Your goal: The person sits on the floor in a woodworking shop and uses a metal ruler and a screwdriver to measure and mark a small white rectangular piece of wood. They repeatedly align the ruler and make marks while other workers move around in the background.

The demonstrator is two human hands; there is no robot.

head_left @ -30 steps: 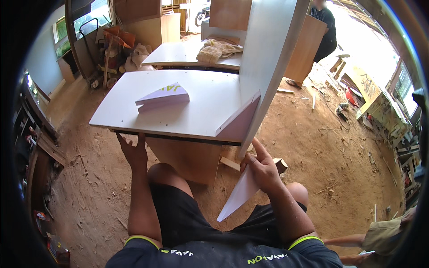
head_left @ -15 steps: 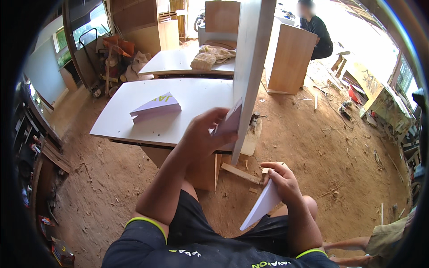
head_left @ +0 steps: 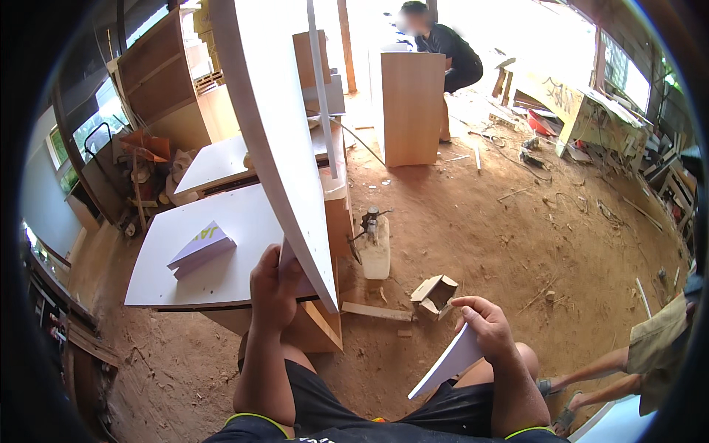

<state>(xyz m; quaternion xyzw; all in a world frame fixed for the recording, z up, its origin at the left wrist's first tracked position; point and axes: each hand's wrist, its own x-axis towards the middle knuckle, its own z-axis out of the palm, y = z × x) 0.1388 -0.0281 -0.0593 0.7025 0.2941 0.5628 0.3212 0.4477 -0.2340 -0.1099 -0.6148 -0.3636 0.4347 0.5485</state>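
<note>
My left hand (head_left: 273, 295) is closed round a small white board piece (head_left: 286, 258), mostly hidden by the fingers, and presses against the left side of a tall white panel (head_left: 284, 125). The panel stands on edge, tilted, beside a white-topped cabinet (head_left: 170, 284). My right hand (head_left: 486, 325) grips a white wedge-shaped board (head_left: 447, 362) above my lap, its point toward me. Something small and pale shows at the right fingertips, too small to name. On the cabinet top lies a folded white triangular piece (head_left: 201, 249) with yellow-green print.
An open cardboard box (head_left: 434, 294) and a wooden strip (head_left: 377, 311) lie on the dirt floor. Beyond stands a translucent plastic container (head_left: 376, 258) with a dark tool on it. A person crouches behind a wooden cabinet (head_left: 408, 111); another person's legs (head_left: 602, 376) are at right.
The view has swung right, so the panel and cabinet appear further left. My left hand sits lower against the panel. My right hand keeps the wedge-shaped board. The cardboard box has come into view.
</note>
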